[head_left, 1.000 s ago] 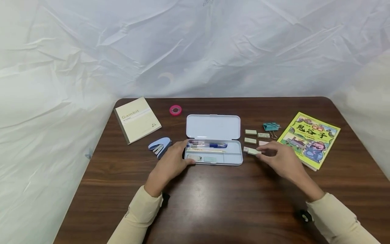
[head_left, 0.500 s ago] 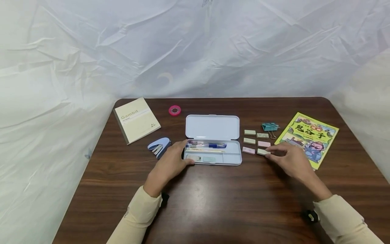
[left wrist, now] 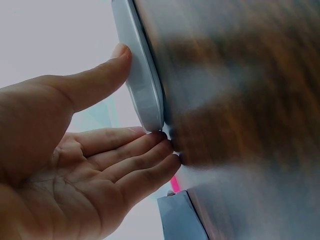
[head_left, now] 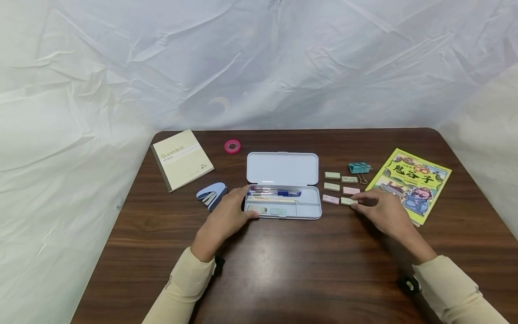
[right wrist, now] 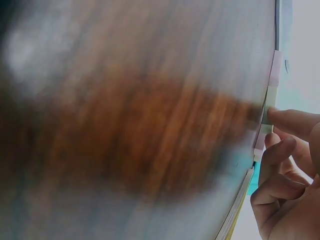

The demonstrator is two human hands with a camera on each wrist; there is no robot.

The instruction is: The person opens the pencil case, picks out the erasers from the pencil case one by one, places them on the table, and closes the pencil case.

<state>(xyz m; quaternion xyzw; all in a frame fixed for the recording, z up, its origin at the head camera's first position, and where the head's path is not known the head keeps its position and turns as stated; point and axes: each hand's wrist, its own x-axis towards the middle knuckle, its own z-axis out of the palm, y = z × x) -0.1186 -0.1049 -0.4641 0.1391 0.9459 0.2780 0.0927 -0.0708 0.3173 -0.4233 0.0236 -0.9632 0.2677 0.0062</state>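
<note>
White sheeting point(head_left: 259, 63) hangs behind the brown surface point(head_left: 307, 270), where the pencil case point(head_left: 310, 210) lies with its lid point(head_left: 282, 168) folded back. My left hand point(head_left: 225, 215), fingers nearly straight, touches the case's left end; my right hand point(head_left: 384, 214) pinches the pale green eraser point(head_left: 346, 201), front right of six beside the case. I judge I'm arranging two columns; next calls for squaring it up and letting go cleanly.

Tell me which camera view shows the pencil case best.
The head view: the pencil case lies open, its pens visible. The left wrist view shows only its outside, where the left hand touches it; the right wrist view, apparently just a sliver at upper right.
</note>
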